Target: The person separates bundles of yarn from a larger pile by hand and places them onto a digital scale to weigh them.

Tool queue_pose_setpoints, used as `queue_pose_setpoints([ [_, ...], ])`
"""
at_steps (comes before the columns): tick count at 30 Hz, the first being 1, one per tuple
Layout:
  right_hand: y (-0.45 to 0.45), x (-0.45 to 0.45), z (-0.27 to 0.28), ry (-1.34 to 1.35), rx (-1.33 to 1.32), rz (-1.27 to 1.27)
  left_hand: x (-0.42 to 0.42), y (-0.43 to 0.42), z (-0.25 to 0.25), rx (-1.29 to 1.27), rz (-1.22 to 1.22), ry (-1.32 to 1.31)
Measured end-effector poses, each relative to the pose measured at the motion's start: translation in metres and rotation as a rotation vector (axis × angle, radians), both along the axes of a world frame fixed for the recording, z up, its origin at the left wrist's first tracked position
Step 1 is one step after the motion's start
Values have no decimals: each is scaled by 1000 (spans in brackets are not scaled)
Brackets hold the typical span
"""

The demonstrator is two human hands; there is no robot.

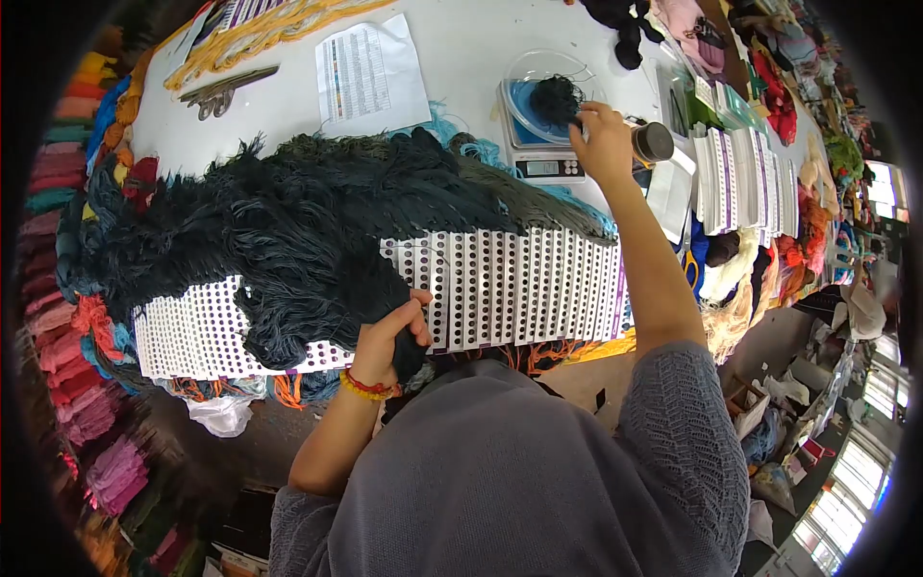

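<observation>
My left hand (389, 337), a red and yellow band at its wrist, is closed round the hanging end of a dark blue-black thread hank (370, 274). That hank runs up into a large pile of dark hanks (288, 197) lying across the table. Over a digital scale (550, 167), my right hand (604, 144) has its curled fingers at the right edge of a loose black thread bundle (556, 99). The bundle sits in a clear, blue-looking dish (524, 125) on the scale. Exactly how the fingertips meet the threads is hard to make out.
White cards with rows of holes (500, 288) line the near table edge. A printed sheet (373, 75) and scissors (226, 94) lie beyond the pile. A dark-lidded jar (654, 141) and stacked cards (735, 178) stand right of the scale. Coloured hanks (77, 337) hang at left.
</observation>
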State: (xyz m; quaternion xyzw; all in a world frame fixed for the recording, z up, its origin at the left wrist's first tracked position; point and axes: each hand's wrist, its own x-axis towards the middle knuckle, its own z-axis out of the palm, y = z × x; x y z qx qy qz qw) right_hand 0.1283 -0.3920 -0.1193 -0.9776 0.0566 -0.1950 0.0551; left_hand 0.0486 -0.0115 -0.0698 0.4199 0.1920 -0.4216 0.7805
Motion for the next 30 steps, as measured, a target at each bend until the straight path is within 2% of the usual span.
queue_pose_setpoints([
  [1,2,-2,13,-147,50,16,0,1,-1,4,0,-10],
  [3,16,-13,41,-53,446,-196,2,0,2,4,1,-29],
  [4,15,-22,34,-72,455,-153,4,-1,5,-1,-1,-35],
  [6,61,-57,62,218,372,20,9,-3,11,10,-18,-65],
  [7,84,-73,73,785,575,61,12,-5,14,-33,-42,-89],
  [8,118,-92,98,1126,782,168,15,-9,21,-101,-36,-101],
  [9,132,-117,84,1039,624,724,18,-12,26,-167,-31,-112],
  [10,152,-125,111,1237,734,832,22,-13,26,-313,-74,-62],
  [11,161,-130,120,1295,796,879,23,-17,35,-408,-88,-67],
  [13,165,-141,117,900,910,679,23,-25,53,-561,-137,-130],
  [15,157,-132,119,560,973,288,17,-30,67,-572,-146,-160],
  [16,155,-128,126,463,1085,133,12,-30,68,-664,-168,-142],
  [17,152,-125,125,315,1148,122,6,-32,72,-626,-173,-166],
  [19,157,-128,147,240,1213,100,-2,-33,75,-594,-205,-194],
  [22,167,-135,164,250,869,162,-13,-33,79,-569,-251,-252],
  [23,170,-139,157,351,907,193,-16,-32,78,-571,-252,-257],
  [26,184,-154,166,243,536,308,-23,-28,74,-565,-265,-303],
  [30,196,-171,159,209,374,323,-30,-31,73,-527,-249,-272],
])
